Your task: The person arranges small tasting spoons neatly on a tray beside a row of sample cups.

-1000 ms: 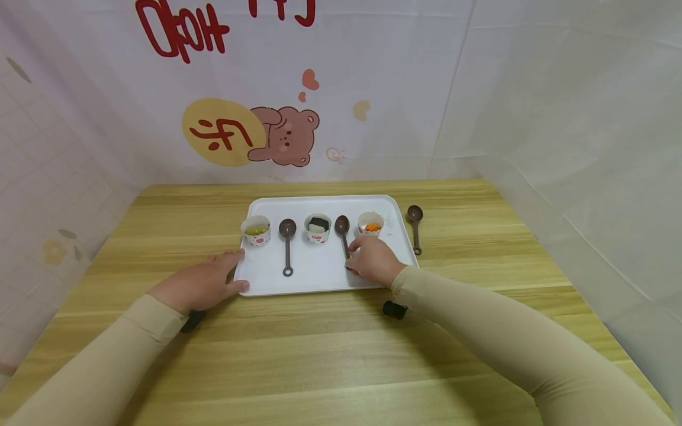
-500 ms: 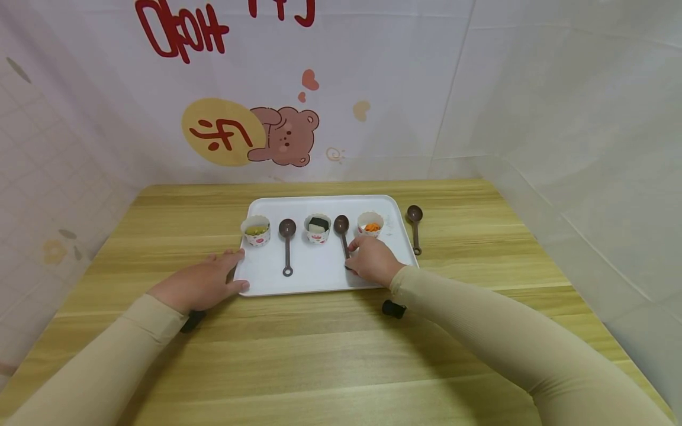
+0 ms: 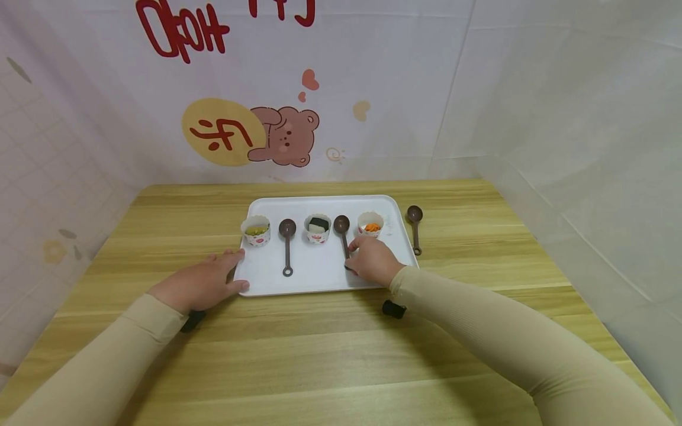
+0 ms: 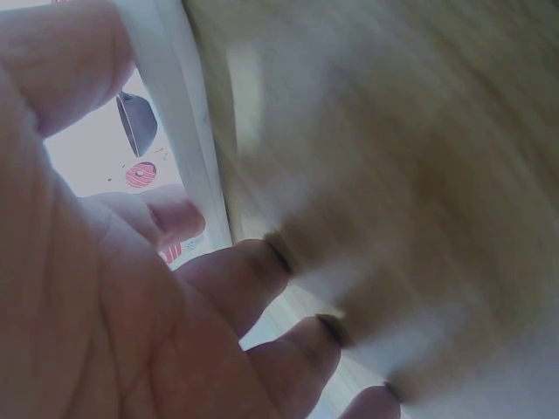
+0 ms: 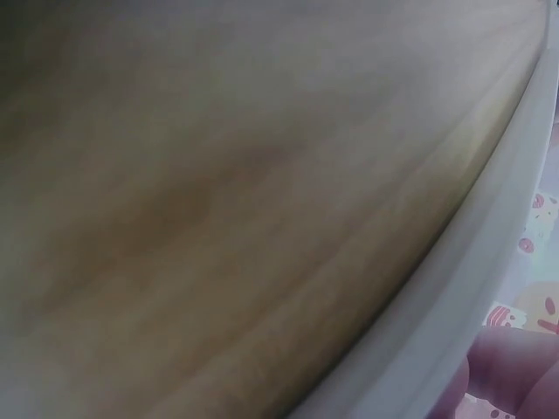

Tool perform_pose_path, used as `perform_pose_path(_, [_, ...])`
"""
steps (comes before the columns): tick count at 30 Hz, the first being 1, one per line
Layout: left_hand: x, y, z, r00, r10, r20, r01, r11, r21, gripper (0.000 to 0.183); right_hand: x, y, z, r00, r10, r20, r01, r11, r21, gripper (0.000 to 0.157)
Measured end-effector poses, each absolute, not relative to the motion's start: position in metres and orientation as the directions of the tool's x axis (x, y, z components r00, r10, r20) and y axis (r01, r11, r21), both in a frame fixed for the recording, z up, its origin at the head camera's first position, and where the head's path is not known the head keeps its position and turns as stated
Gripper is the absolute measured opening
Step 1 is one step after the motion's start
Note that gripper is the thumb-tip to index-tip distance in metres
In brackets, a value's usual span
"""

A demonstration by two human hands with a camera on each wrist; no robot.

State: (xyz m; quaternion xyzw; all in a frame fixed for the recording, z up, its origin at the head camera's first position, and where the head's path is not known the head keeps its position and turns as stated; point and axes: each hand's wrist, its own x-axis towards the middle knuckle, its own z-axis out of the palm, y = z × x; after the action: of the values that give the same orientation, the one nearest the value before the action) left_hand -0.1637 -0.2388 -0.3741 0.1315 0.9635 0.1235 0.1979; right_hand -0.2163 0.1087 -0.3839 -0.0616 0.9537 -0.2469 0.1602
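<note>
My right hand (image 3: 375, 261) reaches over the front of the white tray (image 3: 314, 278) and pinches the handle end of a brown measuring spoon (image 3: 341, 225). That spoon lies between two paper cups. At the tray's left edge my left hand (image 3: 199, 282) lies with fingers spread, thumb and index fingertip at the rim. In the left wrist view its fingers (image 4: 236, 279) reach past the tray wall (image 4: 183, 105) over the table. A second brown measuring spoon (image 3: 288, 228) lies farther left on the tray.
Three patterned paper cups stand on the tray: one with yellow-green food (image 3: 258, 239), one with a black-and-white piece (image 3: 317, 238), one with orange bits (image 3: 370, 232). A third brown spoon (image 3: 415, 214) lies on the wooden table (image 3: 298, 361) right of the tray. A printed curtain (image 3: 394, 89) hangs behind.
The pinched spoon and my right hand shift very slightly left early on. My left hand, the tray and the cups stay in place.
</note>
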Motion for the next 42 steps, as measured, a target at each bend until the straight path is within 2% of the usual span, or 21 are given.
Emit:
perform_pose_path(29, [-0.165, -0.239, -0.376, -0.887, 0.311, -0.340, 0.217, 0.933, 0.288, 0.087, -0.214, 0.111, -0.384, -0.949, -0.177, -0.263, -0.016, 0.855, -0.519, 0.033])
perform_pose_path(36, [-0.165, -0.239, -0.376, -0.888, 0.308, -0.342, 0.212, 0.933, 0.291, 0.088, -0.212, 0.120, -0.380, -0.964, -0.182, -0.196, -0.064, 0.868, -0.492, 0.025])
perform_pose_path(42, [-0.164, -0.239, -0.375, -0.888, 0.301, -0.348, 0.202, 0.935, 0.293, 0.088, -0.211, 0.126, -0.372, -0.974, -0.191, -0.124, -0.108, 0.866, -0.488, 0.026])
